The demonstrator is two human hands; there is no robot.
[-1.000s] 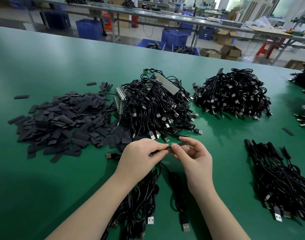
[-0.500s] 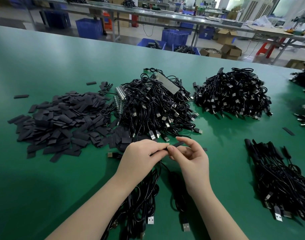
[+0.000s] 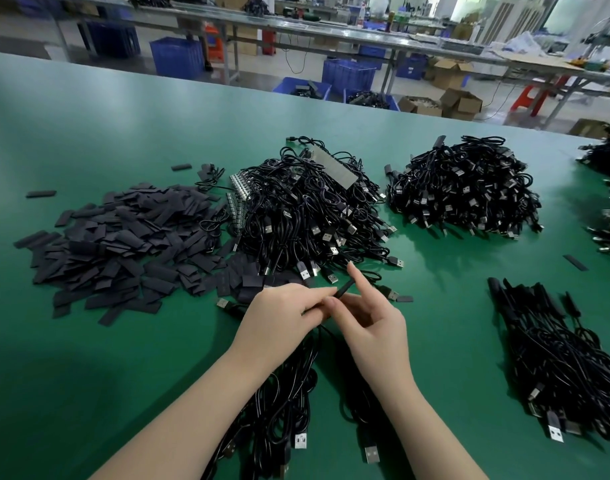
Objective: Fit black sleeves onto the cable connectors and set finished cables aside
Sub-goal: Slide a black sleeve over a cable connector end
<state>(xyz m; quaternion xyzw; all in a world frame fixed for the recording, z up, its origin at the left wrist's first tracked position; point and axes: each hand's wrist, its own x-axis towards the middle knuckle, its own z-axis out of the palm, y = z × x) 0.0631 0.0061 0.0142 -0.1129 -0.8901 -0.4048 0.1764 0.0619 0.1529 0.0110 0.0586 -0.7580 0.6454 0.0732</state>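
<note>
Over the green tabletop (image 3: 89, 341), the left hand (image 3: 279, 320) pinches a thin black cable (image 3: 317, 344) near its end, and the right hand (image 3: 376, 327) holds a small black tubular sleeve (image 3: 343, 289) at that end, index finger stretched along it (the connector itself is hidden). A heap of flat black sleeves (image 3: 123, 247) lies to the left, a tangled pile of black USB cables (image 3: 314, 216) just beyond the hands, and a bundle of sleeved cables (image 3: 556, 348) to the right.
</note>
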